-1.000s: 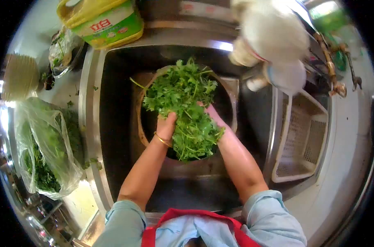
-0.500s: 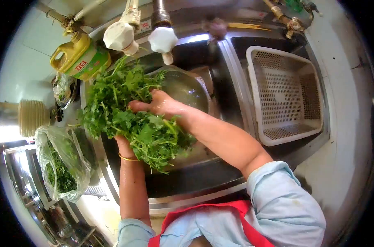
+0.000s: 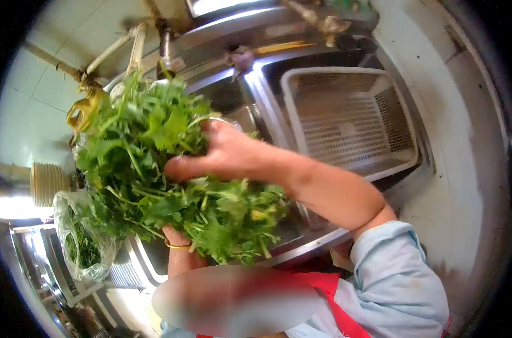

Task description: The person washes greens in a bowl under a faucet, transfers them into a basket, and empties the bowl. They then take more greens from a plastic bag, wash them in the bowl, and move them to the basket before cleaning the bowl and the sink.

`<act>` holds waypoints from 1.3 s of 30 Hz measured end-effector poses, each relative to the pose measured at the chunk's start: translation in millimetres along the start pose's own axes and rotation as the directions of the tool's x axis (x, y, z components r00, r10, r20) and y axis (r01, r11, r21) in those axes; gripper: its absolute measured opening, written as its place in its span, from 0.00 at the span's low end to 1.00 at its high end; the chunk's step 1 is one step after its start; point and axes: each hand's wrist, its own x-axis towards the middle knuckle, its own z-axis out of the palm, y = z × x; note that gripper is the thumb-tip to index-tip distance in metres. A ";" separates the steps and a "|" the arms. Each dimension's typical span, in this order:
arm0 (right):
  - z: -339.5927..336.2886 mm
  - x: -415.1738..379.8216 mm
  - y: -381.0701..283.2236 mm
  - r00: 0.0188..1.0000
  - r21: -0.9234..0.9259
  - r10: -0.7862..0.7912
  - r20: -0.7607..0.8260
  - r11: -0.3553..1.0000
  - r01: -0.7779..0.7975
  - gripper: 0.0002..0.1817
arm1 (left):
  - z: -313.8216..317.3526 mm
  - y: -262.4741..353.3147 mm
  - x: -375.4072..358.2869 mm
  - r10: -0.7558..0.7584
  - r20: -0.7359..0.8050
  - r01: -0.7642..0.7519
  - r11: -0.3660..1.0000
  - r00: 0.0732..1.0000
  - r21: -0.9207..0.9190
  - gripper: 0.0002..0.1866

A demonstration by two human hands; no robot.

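A big leafy green bunch of coriander point(image 3: 149, 141) is lifted up over the sink, close to the camera, and fills the left middle of the view. My right hand point(image 3: 219, 152) grips it from above, with thumb and fingers sunk into the leaves. Underneath, my left hand point(image 3: 176, 235) holds the bunch from below; its fingers are hidden by the leaves, and a yellow bangle shows at the wrist. The bunch covers most of the basin behind it.
A white perforated plastic basket point(image 3: 287, 107) sits in the right-hand sink bay. At left are a clear bag point(image 3: 81, 242) with more greens, a stack of bowls point(image 3: 49, 184) and a yellow oil jug point(image 3: 82, 115). Pipes point(image 3: 135, 50) run along the back.
The coriander has come up nearer the camera, held in both hands. My view has turned, so the basket appears farther left, and the tap handles and water basin are now mostly covered.
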 end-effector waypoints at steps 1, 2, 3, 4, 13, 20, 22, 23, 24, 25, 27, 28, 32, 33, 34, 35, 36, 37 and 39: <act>-14.3 -10.5 -21.4 0.999 0.069 -0.042 -0.007 0.997 0.043 0.32 | 23.1 -1.9 11.0 -0.002 0.013 0.002 1.000 1.000 0.016 0.43; -30.5 -21.4 -40.6 0.998 0.027 -0.012 -0.068 1.000 0.014 0.31 | 48.0 -4.7 26.9 0.003 0.031 -0.004 1.000 1.000 0.027 0.43; -47.8 -32.8 -56.8 0.991 -0.010 0.019 -0.130 1.000 -0.021 0.30 | 74.3 -8.7 42.8 0.008 0.054 -0.011 0.999 0.999 0.039 0.42; -65.8 -43.3 -69.3 0.989 0.036 -0.022 -0.144 0.999 0.027 0.28 | 102.3 -15.4 60.7 0.014 0.076 -0.018 0.998 0.997 0.056 0.41; -273.0 -159.9 13.1 0.692 0.046 0.305 -0.654 0.929 -0.367 0.34 | 290.4 -149.5 175.9 -0.061 0.096 0.028 0.950 0.993 0.311 0.32; -294.0 -218.3 125.2 0.142 0.331 0.588 -0.796 0.619 -0.712 0.44 | 284.3 -228.2 176.4 -0.594 -0.286 0.651 0.599 0.752 0.467 0.57; -274.0 -217.3 114.5 -0.017 0.427 0.618 -0.786 0.523 -0.738 0.46 | 279.6 -234.6 176.8 -0.736 -0.237 0.754 0.523 0.634 0.397 0.57; -283.9 -223.4 123.7 0.040 0.337 0.630 -0.775 0.467 -0.818 0.45 | 271.9 -247.8 179.0 -0.779 -0.201 0.788 0.511 0.593 0.345 0.56; -303.0 -235.3 138.2 0.096 0.235 0.646 -0.757 0.407 -0.883 0.45 | 279.5 -241.2 171.4 -0.736 -0.239 0.758 0.530 0.634 0.379 0.56; -306.3 -235.3 134.2 0.149 0.122 0.665 -0.731 0.344 -0.931 0.44 | 288.4 -235.0 163.8 -0.688 -0.275 0.729 0.547 0.671 0.412 0.56; -336.3 -252.1 146.4 0.301 -0.089 0.568 -0.766 0.370 -0.925 0.40 | 291.9 -229.6 153.7 -0.681 -0.152 0.658 0.585 0.716 0.475 0.55; -326.7 -245.9 117.3 0.265 -0.099 0.539 -0.799 0.317 -0.943 0.35 | 300.9 -210.6 139.8 -0.691 -0.041 0.623 0.621 0.721 0.476 0.52; -341.6 -257.3 115.7 0.450 -0.430 0.422 -0.787 0.147 -0.891 0.27 | 275.3 -170.1 77.4 -0.551 0.466 0.370 0.826 0.693 0.425 0.32; -335.9 -257.8 119.4 0.397 -0.423 0.471 -0.788 0.054 -0.905 0.27 | 258.4 -155.6 65.5 -0.539 0.541 0.308 0.832 0.645 0.462 0.27; -330.2 -258.2 123.1 0.341 -0.420 0.517 -0.785 -0.040 -0.907 0.27 | 237.3 -144.2 56.6 -0.504 0.602 0.246 0.853 0.619 0.460 0.24; -317.3 -250.1 116.3 0.311 -0.426 0.504 -0.806 -0.128 -0.896 0.26 | 214.8 -129.0 50.2 -0.475 0.614 0.121 0.841 0.630 0.527 0.22; -300.3 -239.0 120.3 0.299 -0.444 0.497 -0.815 -0.202 -0.873 0.27 | 190.2 -116.0 39.5 -0.453 0.563 0.168 0.859 0.691 0.484 0.20; -280.0 -237.3 130.8 0.293 -0.482 0.512 -0.807 -0.285 -0.829 0.28 | 163.6 -101.1 30.1 -0.428 0.494 0.209 0.874 0.757 0.438 0.19; -265.7 -240.2 156.3 0.209 -0.517 0.559 -0.803 -0.479 -0.709 0.37 | 100.6 -69.7 22.5 -0.544 0.249 0.379 0.783 0.801 0.493 0.17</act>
